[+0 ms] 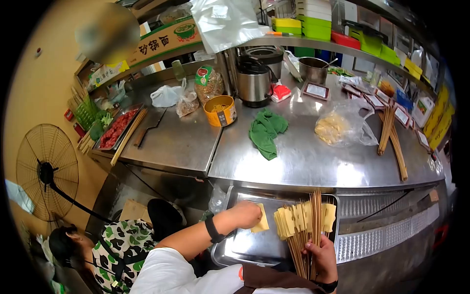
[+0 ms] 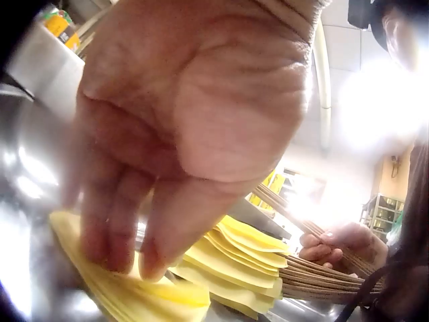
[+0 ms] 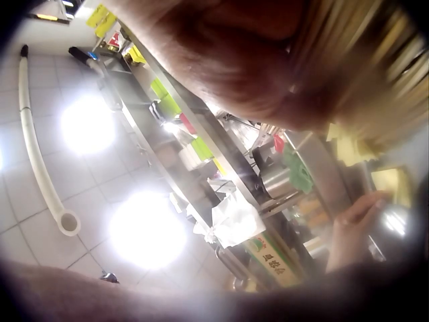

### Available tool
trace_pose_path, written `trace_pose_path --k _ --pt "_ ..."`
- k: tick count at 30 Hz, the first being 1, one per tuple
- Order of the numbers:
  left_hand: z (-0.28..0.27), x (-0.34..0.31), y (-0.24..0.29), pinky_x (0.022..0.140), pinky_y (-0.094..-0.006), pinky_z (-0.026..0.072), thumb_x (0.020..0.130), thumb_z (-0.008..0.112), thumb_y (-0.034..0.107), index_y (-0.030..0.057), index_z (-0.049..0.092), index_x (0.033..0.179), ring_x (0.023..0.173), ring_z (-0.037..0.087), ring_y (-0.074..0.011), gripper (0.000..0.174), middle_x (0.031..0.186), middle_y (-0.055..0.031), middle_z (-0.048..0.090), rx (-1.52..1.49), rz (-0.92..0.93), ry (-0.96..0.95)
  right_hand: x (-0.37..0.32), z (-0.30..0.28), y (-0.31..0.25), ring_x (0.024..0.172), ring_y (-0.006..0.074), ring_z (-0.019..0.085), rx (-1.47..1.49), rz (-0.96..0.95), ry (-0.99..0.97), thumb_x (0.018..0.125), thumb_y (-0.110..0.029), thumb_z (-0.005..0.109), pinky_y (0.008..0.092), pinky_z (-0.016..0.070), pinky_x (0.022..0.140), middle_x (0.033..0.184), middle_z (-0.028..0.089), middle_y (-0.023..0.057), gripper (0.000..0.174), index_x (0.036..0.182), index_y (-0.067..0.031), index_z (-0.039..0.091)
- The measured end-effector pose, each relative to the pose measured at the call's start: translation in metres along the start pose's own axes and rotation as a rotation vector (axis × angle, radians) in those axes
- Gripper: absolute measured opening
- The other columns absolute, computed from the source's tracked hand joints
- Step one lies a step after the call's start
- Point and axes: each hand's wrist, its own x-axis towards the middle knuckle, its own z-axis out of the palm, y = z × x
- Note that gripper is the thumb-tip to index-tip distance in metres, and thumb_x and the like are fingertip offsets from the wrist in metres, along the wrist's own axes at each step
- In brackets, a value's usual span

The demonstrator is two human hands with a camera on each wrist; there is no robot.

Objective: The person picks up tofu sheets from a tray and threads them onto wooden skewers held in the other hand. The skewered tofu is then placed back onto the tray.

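My left hand pinches a small stack of thin yellow sheets, which look like tofu skin, over the metal tray. In the left wrist view its thumb and fingertips press on the upper edge of these folded sheets. A bundle of thin wooden skewers is gripped in my right hand. Folded yellow sheets are threaded on several of the skewers, fanned out over the tray's right side. The right wrist view shows the right hand and skewers blurred.
On the steel counter lie a green cloth, a plastic bag of yellow sheets and more skewers. A yellow tub and a tray of red meat stand left. A person in a patterned top is close at my left.
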Motion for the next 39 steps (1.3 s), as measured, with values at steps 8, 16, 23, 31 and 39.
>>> trace_pose_path --k 8,16,23,31,39 --pt "0.014 -0.003 -0.005 0.071 -0.0449 0.0497 0.071 0.059 0.012 0.0044 0.067 0.074 0.078 0.063 -0.0364 0.010 0.079 -0.0171 0.063 0.036 0.088 0.162 0.000 0.006 -0.001 0.061 0.0152 0.056 -0.051 -0.041 0.035 0.080 0.003 0.058 0.0272 0.0502 0.062 0.076 0.057 0.0051 0.014 0.093 0.0002 0.054" --pt "0.029 0.006 -0.012 0.064 -0.0465 0.0499 0.068 0.061 0.007 0.0034 0.063 0.073 0.077 0.063 -0.0366 0.007 0.079 -0.0158 0.063 0.061 0.086 0.169 0.001 0.007 0.002 0.059 0.0148 0.055 -0.108 -0.053 0.077 0.082 0.001 0.058 0.0301 0.0509 0.063 0.072 0.055 0.0043 0.010 0.090 -0.0012 0.053" --pt "0.035 0.005 -0.013 0.067 -0.0443 0.0506 0.068 0.062 0.007 0.0043 0.064 0.083 0.080 0.064 -0.0349 0.015 0.081 -0.0160 0.064 0.073 0.086 0.214 -0.001 0.012 -0.001 0.058 0.0151 0.052 -0.088 -0.043 0.072 0.083 -0.001 0.059 0.0315 0.0499 0.064 0.069 0.053 0.0042 0.009 0.088 -0.0036 0.052" --pt "0.021 0.006 -0.006 0.072 -0.0426 0.0500 0.067 0.062 0.006 0.0042 0.065 0.080 0.085 0.063 -0.0334 0.014 0.084 -0.0158 0.064 0.063 0.048 0.056 -0.005 0.019 -0.008 0.057 0.0135 0.054 -0.104 -0.016 0.124 0.083 0.002 0.057 0.0302 0.0522 0.064 0.071 0.055 0.0048 0.008 0.088 -0.0027 0.052" --pt "-0.004 -0.005 -0.011 0.076 -0.0351 0.0501 0.075 0.060 0.006 0.0033 0.059 0.077 0.082 0.064 -0.0254 0.004 0.088 -0.0124 0.064 -0.613 -0.098 0.140 -0.005 0.017 -0.010 0.057 0.0136 0.056 -0.090 -0.009 0.095 0.081 0.003 0.058 0.0286 0.0515 0.060 0.071 0.056 0.0046 0.010 0.089 -0.0010 0.053"
